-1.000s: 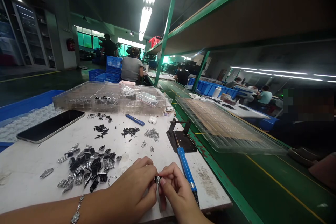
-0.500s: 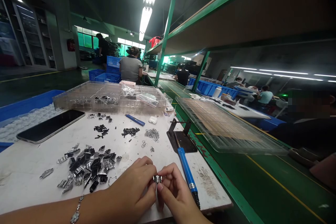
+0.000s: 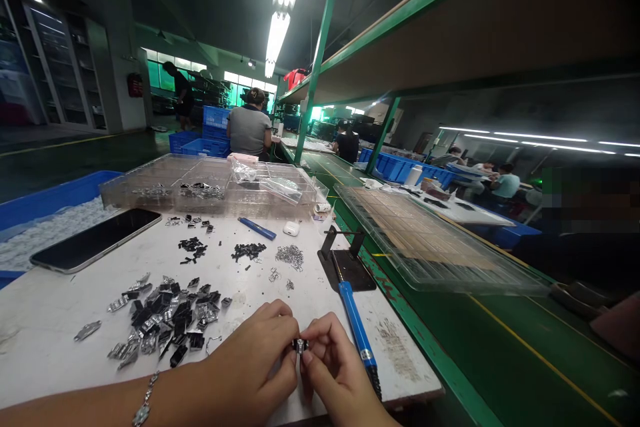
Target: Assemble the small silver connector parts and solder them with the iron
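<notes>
Both my hands meet at the near edge of the white table (image 3: pixel 60 310). My left hand (image 3: pixel 260 363) and my right hand (image 3: pixel 333 367) each pinch a small black and silver metal part (image 3: pixel 300 345) between thumb and fingertips. A bracelet (image 3: pixel 145 403) hangs on my left wrist. Just left of my hands lies a pile of similar small metal parts (image 3: pixel 163 320). A blue-handled soldering iron (image 3: pixel 356 320) lies close to the right of my right hand, its tip on a black stand (image 3: pixel 345 260).
A dark phone (image 3: pixel 95 239), small heaps of black pieces (image 3: pixel 247 251) and springs (image 3: pixel 290 255), a blue pen (image 3: pixel 257 229) and clear compartment boxes (image 3: pixel 210 185) sit farther back. A clear tray (image 3: pixel 430 240) lies on the green conveyor (image 3: pixel 500 347). Other people work beyond.
My fingers have shifted slightly around the small part, which stays pinched between both hands. A person far back has walked to the left.
</notes>
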`<control>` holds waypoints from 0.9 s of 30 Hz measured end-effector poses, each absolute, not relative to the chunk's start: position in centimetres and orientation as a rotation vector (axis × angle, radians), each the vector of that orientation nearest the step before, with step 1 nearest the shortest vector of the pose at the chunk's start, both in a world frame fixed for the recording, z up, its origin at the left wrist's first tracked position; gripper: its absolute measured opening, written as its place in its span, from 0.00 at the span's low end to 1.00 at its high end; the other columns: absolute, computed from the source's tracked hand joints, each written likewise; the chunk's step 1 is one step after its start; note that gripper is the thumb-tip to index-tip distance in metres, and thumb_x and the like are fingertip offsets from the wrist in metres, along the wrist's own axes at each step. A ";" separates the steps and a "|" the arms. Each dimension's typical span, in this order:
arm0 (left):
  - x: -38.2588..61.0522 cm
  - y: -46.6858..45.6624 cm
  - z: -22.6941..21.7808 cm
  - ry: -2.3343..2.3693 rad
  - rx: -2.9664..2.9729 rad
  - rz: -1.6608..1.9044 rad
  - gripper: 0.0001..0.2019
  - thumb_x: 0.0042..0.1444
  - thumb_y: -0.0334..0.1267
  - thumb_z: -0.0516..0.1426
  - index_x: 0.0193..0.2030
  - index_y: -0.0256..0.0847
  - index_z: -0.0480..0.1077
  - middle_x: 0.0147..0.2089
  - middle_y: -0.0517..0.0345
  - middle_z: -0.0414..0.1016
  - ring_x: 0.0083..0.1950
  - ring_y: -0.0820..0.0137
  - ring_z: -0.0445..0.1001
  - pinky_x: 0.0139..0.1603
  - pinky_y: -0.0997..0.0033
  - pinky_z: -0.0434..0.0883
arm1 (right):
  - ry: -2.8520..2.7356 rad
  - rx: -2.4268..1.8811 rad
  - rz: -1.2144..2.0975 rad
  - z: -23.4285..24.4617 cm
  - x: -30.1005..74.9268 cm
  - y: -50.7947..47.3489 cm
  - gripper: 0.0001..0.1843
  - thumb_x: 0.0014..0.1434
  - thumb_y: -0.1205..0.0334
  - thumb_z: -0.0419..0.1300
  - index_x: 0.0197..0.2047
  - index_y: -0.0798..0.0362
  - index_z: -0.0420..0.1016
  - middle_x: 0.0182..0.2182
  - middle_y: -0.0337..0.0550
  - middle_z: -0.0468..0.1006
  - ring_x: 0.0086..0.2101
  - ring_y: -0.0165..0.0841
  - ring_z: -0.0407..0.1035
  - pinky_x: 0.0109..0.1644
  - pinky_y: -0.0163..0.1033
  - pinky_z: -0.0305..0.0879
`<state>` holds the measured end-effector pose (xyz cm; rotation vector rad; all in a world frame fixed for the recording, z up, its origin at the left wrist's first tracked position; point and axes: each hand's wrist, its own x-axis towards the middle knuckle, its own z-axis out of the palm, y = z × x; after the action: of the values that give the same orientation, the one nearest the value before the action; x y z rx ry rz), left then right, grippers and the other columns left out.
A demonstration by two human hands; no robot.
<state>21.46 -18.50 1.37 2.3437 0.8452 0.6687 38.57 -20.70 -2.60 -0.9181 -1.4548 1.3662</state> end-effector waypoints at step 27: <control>21.4 -18.2 1.1 0.806 2.301 0.696 0.09 0.60 0.31 0.44 0.30 0.39 0.60 0.35 0.54 0.65 0.40 0.66 0.64 0.42 0.65 0.64 | -1.479 -0.918 1.337 -2.7 38.8 -20.4 0.20 0.57 0.44 0.59 0.36 0.52 0.61 0.24 0.33 0.63 0.22 0.25 0.57 0.25 0.31 0.54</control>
<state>21.40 -18.20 1.07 2.3009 0.8059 0.6964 38.80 -20.44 -2.73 -0.9184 -1.4791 1.3367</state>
